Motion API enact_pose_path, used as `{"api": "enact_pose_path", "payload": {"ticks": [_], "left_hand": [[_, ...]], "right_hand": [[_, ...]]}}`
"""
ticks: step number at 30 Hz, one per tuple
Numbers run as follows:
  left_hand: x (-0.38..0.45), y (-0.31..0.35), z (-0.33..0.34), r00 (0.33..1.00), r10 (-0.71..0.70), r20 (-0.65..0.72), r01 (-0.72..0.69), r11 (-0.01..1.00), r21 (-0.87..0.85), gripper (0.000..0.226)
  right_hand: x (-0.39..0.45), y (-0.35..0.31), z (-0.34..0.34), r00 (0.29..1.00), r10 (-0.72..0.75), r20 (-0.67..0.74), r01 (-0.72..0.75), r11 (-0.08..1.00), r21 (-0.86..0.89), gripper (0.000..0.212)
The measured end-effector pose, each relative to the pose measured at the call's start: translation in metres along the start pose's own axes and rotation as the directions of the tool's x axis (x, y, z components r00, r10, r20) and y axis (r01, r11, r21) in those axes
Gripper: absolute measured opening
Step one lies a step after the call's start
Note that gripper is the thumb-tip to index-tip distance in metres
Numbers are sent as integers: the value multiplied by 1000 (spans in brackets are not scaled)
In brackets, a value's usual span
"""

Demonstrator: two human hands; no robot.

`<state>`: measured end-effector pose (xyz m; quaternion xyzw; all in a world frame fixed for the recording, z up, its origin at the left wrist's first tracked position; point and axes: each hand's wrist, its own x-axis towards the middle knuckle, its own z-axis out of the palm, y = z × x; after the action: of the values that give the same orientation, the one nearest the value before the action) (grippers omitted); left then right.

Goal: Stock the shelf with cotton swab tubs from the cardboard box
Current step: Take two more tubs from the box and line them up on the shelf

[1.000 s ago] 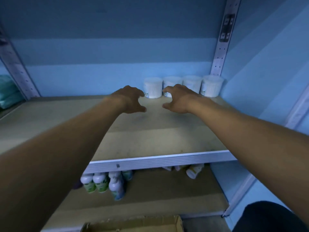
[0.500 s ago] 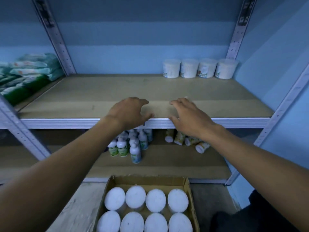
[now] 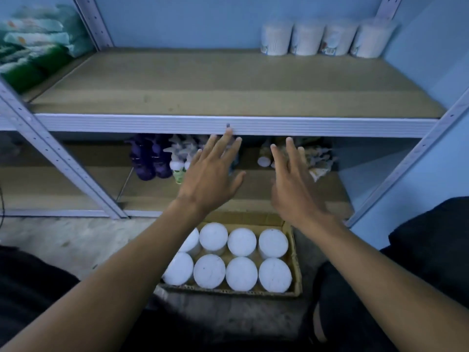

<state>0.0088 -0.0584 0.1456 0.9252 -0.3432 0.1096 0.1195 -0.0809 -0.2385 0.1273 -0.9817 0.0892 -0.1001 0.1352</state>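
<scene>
Both hands have come back off the shelf [image 3: 228, 80] and now hang lower, in front of its metal front edge and just above the cardboard box [image 3: 294, 270] on the floor. A second ago they were reaching deep toward the back of the shelf with fingers curled; half a second ago they were at the front edge; now the left hand [image 3: 210, 179] and the right hand [image 3: 294, 189] are both empty, fingers straight and spread, palms facing down, holding nothing. That suggests one placing trip is over and the next pick is starting. Four cotton swab tubs [image 3: 324, 38] stand upright in a row at the back right corner of the shelf, side by side, and the rest of the board is bare. In the box, eight more tubs [image 3: 241, 260] show their round white lids in two rows of four, the left arm crossing over the leftmost ones. Most of the job still lies ahead, by my reading. The hands sit near the far row of the box, so dropping onto two lids looks like the natural next move. Bottles [image 3: 162, 158] crowd the lower shelf behind the hands, and green packets [image 3: 33, 47] lie on the neighbouring shelf to the left.
</scene>
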Motion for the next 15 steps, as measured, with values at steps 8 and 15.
{"api": "enact_pose_path", "payload": {"ticks": [8,15], "left_hand": [[-58,6,102,892,-116,436,176,979,-100,72],[-86,14,152,709,-160,687,254,966,-37,68]], "right_hand": [[-59,21,82,866,257,430,-282,959,-5,72],[-88,34,137,748,305,590,-307,946,-101,63]]}}
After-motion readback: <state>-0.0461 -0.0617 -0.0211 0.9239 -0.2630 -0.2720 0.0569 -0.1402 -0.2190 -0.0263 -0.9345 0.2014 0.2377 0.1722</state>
